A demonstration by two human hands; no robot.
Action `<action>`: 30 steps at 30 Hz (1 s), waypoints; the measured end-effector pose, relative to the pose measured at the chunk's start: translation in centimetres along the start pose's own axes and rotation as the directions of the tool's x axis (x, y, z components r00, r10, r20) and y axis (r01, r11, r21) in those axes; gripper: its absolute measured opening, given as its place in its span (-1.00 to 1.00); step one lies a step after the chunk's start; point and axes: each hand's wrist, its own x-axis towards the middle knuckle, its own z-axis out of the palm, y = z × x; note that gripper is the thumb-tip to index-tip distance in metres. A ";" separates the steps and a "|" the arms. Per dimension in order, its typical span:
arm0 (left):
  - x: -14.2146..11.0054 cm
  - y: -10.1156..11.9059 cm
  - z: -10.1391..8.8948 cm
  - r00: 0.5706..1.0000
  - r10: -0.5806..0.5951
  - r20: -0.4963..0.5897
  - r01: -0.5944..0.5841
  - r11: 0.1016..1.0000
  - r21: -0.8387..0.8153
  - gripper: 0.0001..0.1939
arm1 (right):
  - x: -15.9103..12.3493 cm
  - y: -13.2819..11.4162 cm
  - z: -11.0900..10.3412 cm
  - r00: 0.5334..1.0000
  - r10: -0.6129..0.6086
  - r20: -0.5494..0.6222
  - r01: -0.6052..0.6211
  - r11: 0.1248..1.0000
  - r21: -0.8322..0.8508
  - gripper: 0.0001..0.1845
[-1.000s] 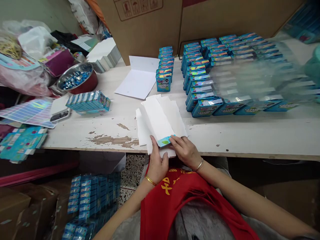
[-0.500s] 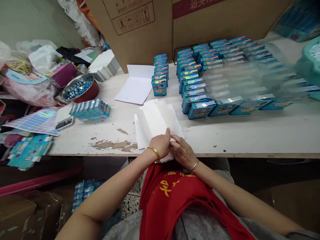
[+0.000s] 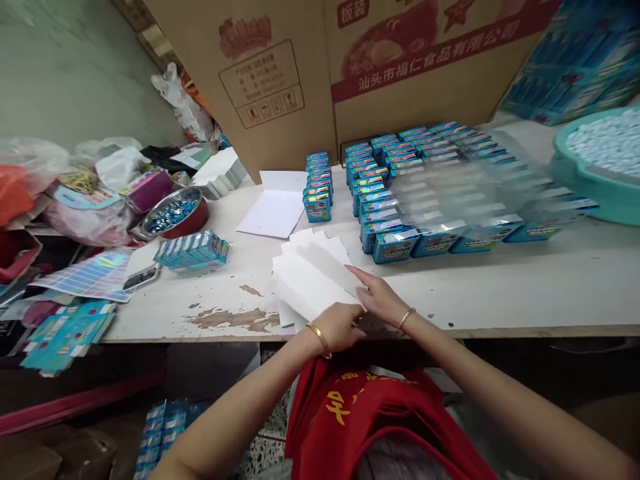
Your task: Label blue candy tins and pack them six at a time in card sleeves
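Note:
A loose, fanned stack of white paper sheets (image 3: 315,280) lies at the table's front edge. My left hand (image 3: 340,327), with a gold bangle at the wrist, is closed on the near corner of the sheets. My right hand (image 3: 383,300), wearing a thin silver bracelet, grips the right edge of the sheets, its index finger stretched along the top. The paper partly hides its thumb. Just beyond lies a folded white sheet (image 3: 274,212), beside a short row of blue candy tins (image 3: 318,210).
Many blue tins (image 3: 395,247) stand in rows at right, partly under clear plastic (image 3: 450,193). A teal basin (image 3: 585,180) of white pieces sits far right. Left are a metal bowl (image 3: 195,223), a wrapped pack of boxes (image 3: 193,250) and a phone (image 3: 141,277). Large cartons (image 3: 280,147) rise behind.
My hands have moved apart, the right one to the right edge of the sheets. The sheets are now more fanned out. The view has tilted upward.

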 end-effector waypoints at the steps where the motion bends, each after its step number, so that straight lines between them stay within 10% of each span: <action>1: -0.3 0.2 -0.4 0.996 0.086 -0.015 -0.086 0.996 -0.007 -0.80 | 0.7 0.0 -0.6 0.996 -0.019 0.086 0.023 0.998 -0.054 -0.42; 6: -0.7 -4.4 -5.6 0.888 0.170 -0.427 -0.086 0.974 0.209 -0.64 | 1.4 -0.9 -2.3 0.910 -0.114 0.400 0.274 0.887 -0.370 -0.29; 13: -0.7 -12.0 -6.0 0.981 0.186 -0.060 -0.145 0.899 0.412 -0.62 | -0.7 -2.3 -1.4 0.870 -0.162 0.466 0.435 0.698 -0.569 -0.53; 19: 0.8 -10.8 -5.2 0.991 0.108 -0.075 -0.028 0.734 0.679 -0.80 | 0.4 -2.5 -0.6 0.929 0.002 0.370 0.237 0.764 -0.600 -0.54; 30: 3.8 -9.2 -5.2 0.988 0.077 0.136 -0.152 0.672 0.724 -0.87 | 3.0 -3.8 0.8 0.849 0.199 0.490 0.325 0.535 -0.780 -0.73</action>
